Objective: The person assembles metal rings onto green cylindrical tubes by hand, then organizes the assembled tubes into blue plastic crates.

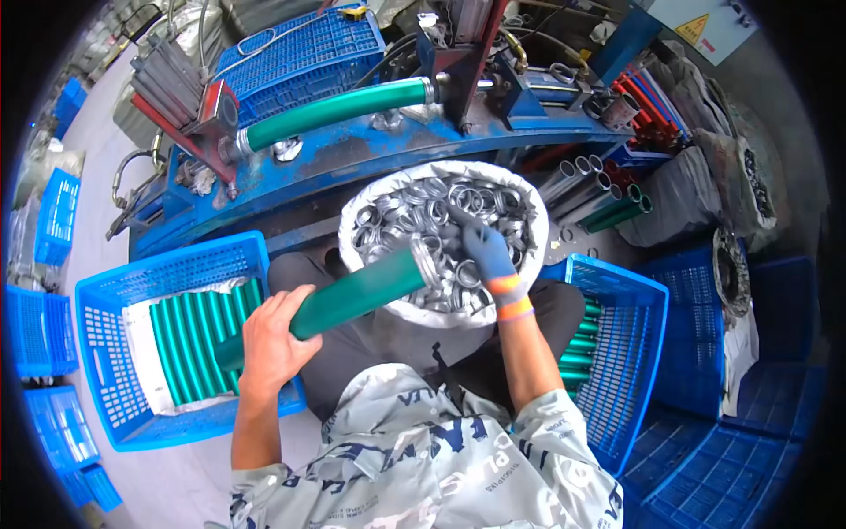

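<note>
My left hand (275, 337), bare, is wrapped around a green tube (361, 289) near its lower left end. The tube slants up to the right over the rim of a white-lined tub (356, 197). At its upper right end sits a silver metal ring (426, 263). The tub is heaped with loose metal rings (467, 275). Over the heap, my right hand (485, 249) wears a blue-grey glove with an orange cuff. Its fingers stretch toward the rings, apart; the grey fingertips blend into the metal, and I make out nothing held.
A blue crate (110, 429) with green tubes stands on the left, another blue crate (648, 353) on the right. Ahead, a blue machine bench (352, 157) carries a green tube (339, 108) between two fittings. Several loose tubes (595, 189) lie right of the tub.
</note>
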A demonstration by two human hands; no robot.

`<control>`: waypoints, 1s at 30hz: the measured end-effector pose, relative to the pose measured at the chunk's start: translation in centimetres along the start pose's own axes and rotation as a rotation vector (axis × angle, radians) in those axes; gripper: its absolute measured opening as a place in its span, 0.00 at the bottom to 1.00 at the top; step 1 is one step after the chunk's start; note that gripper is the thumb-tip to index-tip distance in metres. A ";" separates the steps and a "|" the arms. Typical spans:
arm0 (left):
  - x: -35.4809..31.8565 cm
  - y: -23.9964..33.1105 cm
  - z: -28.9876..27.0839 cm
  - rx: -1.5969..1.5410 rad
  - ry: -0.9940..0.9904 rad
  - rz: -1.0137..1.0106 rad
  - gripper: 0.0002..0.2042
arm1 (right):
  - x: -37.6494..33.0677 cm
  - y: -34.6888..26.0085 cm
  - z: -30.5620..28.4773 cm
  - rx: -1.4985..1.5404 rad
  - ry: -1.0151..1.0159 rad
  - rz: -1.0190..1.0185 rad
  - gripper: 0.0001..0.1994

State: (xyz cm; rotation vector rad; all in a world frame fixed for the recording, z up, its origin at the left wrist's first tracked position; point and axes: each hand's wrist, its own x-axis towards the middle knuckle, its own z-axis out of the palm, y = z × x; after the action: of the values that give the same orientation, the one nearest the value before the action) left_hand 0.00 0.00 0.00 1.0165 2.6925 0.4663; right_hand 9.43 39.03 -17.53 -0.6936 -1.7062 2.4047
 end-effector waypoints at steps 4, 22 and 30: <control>-0.4 0.3 0.0 -0.426 0.215 0.021 0.30 | 7.1 6.3 -1.7 -0.593 0.312 0.001 0.31; 0.9 -0.1 8.0 -1.990 0.474 -0.152 0.26 | -6.9 -0.2 4.0 0.642 -0.173 -0.248 0.36; 0.7 0.2 7.9 -1.941 0.486 -0.181 0.22 | -8.9 -2.9 5.9 0.301 -0.066 -0.307 0.26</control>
State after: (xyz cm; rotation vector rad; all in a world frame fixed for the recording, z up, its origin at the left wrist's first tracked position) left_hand 2.10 2.30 -7.25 -0.0239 1.1725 2.5479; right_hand 14.40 31.93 -10.62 -0.2896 -1.3135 2.4066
